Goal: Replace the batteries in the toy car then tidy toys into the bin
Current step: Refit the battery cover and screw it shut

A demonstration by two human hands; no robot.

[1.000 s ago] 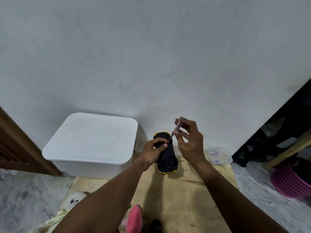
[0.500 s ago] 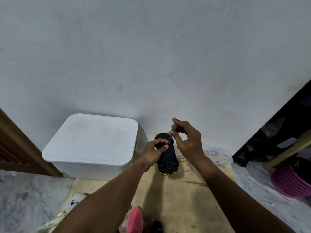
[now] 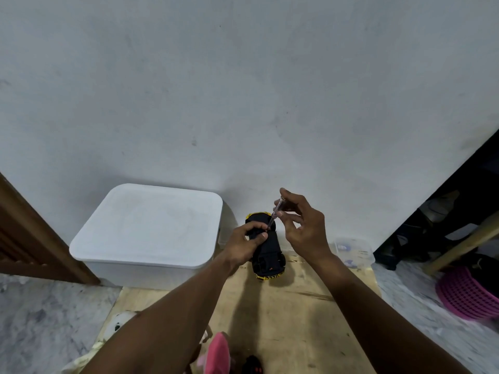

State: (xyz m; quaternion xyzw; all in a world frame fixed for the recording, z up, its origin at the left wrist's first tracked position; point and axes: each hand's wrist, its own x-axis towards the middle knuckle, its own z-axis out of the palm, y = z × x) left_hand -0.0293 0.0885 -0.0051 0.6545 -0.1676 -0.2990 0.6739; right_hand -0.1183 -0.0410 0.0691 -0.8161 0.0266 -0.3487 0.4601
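A black and yellow toy car (image 3: 268, 259) lies upside down on a wooden board (image 3: 297, 314) near the wall. My left hand (image 3: 247, 245) grips the car's far half from the left side. My right hand (image 3: 302, 226) pinches a thin clear-handled screwdriver (image 3: 275, 214) between thumb and fingers, its tip set on the car's underside next to my left thumb. A white lidded bin (image 3: 147, 230) stands left of the car, its lid on.
A small clear plastic box (image 3: 353, 251) sits by the wall to the right. A pink basket (image 3: 469, 295) lies at the far right. Soft toys, one white (image 3: 118, 323) and one pink (image 3: 218, 352), lie at the board's near edge. A wooden door frame (image 3: 32, 233) stands left.
My right hand's fingers have shifted along the screwdriver handle, dropping lower and then spreading again, as the tool turns on the car. My left hand and the car have stayed put.
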